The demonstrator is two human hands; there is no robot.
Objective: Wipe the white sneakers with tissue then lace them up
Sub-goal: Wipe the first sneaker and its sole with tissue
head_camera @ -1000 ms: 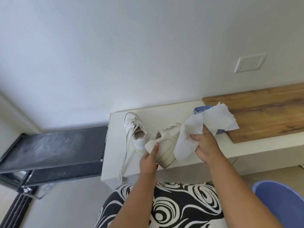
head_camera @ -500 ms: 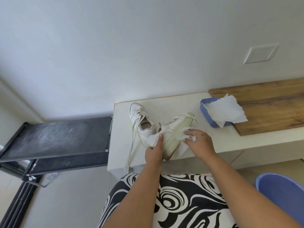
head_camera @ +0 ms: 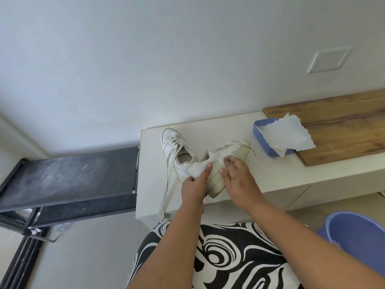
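Note:
A white sneaker [head_camera: 233, 148] lies tilted on its side on the white counter [head_camera: 281, 170], sole toward me. My left hand [head_camera: 194, 184] grips its heel, index finger stretched along the heel's side. My right hand [head_camera: 239, 180] holds a bunched white tissue [head_camera: 223, 160] against the shoe's side; my fingers hide most of the tissue. The second white sneaker [head_camera: 171, 142] stands just left of it, touching it, with loose laces [head_camera: 165, 190] hanging over the counter's front edge.
A blue tissue box [head_camera: 260, 140] with a sheet [head_camera: 289, 136] sticking out sits at the end of a wooden board [head_camera: 343, 122] on the right. A black shelf [head_camera: 68, 174] stands left of the counter. A blue bucket [head_camera: 358, 232] is at lower right.
My right hand came down from the tissue box with a tissue, bunched it and now rubs it on the sneaker's side. My left hand kept its hold on the heel.

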